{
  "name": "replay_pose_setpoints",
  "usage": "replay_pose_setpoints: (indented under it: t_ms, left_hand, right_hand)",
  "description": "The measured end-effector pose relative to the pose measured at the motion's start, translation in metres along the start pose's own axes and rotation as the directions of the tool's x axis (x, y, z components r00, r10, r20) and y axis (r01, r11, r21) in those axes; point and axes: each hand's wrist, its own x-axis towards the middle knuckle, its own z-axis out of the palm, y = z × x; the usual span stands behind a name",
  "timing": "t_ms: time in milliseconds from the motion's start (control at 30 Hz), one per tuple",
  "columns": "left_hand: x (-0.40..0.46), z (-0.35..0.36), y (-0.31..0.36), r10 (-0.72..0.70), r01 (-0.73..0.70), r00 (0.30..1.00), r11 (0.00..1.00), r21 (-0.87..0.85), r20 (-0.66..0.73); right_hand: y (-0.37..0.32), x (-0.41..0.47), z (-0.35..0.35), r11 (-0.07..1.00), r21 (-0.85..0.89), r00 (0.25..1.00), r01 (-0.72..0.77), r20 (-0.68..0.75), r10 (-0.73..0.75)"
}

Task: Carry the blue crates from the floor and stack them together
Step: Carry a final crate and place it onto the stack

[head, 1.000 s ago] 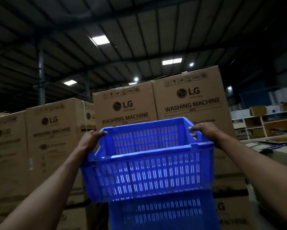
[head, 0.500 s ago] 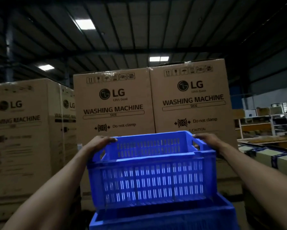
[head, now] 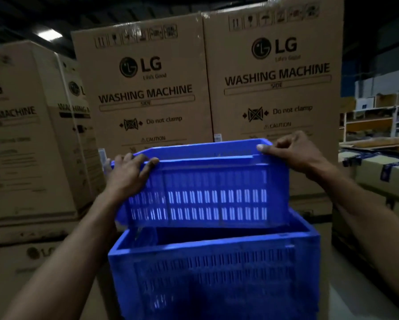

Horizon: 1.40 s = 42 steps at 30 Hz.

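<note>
A person holds a blue crate [head: 205, 192] by its top rim, one hand at each end. The left hand [head: 127, 176] lies over the near-left corner, its fingers spread along the rim and its grip grasping the crate's edge. The right hand [head: 293, 153] is at the far-right corner, thumb along the rim and fingers curled over the outer side, its grip also grasping the crate. The crate hangs tilted, its slotted wall facing the camera, with its bottom edge just inside the open top of a second blue crate [head: 217, 278] below it; whether the two touch cannot be told. The lower crate stands upright and shows dark slotted walls. Behind them stands a row of large cardboard boxes [head: 274, 88] printed "LG Washing Machine". At the right edge are shelves [head: 376, 116] and a flat carton [head: 383, 169] with dark tape.
</note>
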Motion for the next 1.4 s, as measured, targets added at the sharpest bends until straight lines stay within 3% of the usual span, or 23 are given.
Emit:
replay_pose_setpoints:
  t_ms: [133, 233, 367, 567, 667, 767, 933, 1167, 1400]
  left_hand:
    - [0.024, -0.005, -0.027, 0.053, -0.052, 0.998, 0.998, -0.022, 0.016]
    - [0.020, -0.013, -0.016, 0.118, -0.118, 0.992, 0.993, -0.006, -0.048]
    - [-0.008, -0.020, 0.040, 0.173, -0.150, 0.961, 0.981, 0.120, -0.216]
    - [-0.049, -0.049, 0.135, 0.182, -0.091, 0.937, 0.951, 0.294, -0.297]
    - [-0.071, -0.051, 0.160, 0.221, -0.101, 0.896, 0.946, 0.307, -0.386]
    - [-0.074, -0.043, 0.158, 0.230, -0.120, 0.862, 0.958, 0.260, -0.451]
    - [-0.049, -0.031, 0.098, 0.264, -0.207, 0.900, 0.959, 0.195, -0.346]
    - [-0.031, -0.031, 0.030, 0.314, -0.254, 0.850, 0.948, 0.194, -0.423]
    - [-0.021, -0.033, 0.021, 0.206, -0.194, 0.956, 0.978, 0.078, -0.209]
  right_hand:
    - [-0.031, -0.016, 0.003, 0.974, -0.193, 0.989, 0.116, 0.118, -0.095]
    - [-0.022, -0.003, -0.010, 0.963, -0.253, 0.995, 0.095, 0.066, -0.081]
    - [0.025, 0.016, -0.036, 0.977, -0.211, 1.000, -0.008, -0.011, 0.006]
    - [0.058, 0.038, -0.057, 0.956, -0.273, 0.992, -0.109, -0.084, 0.089]
    - [0.069, 0.037, -0.058, 0.945, -0.318, 0.991, -0.071, -0.133, 0.030]
    - [0.071, 0.030, -0.051, 0.879, -0.477, 0.984, 0.025, -0.143, -0.105]
    - [0.029, -0.007, -0.034, 0.691, -0.719, 0.930, 0.080, -0.196, -0.312]
    - [-0.026, -0.041, -0.014, 0.501, -0.865, 0.917, -0.028, -0.222, -0.331]
    - [-0.014, 0.001, 0.028, 0.525, -0.851, 0.945, -0.003, -0.174, -0.277]
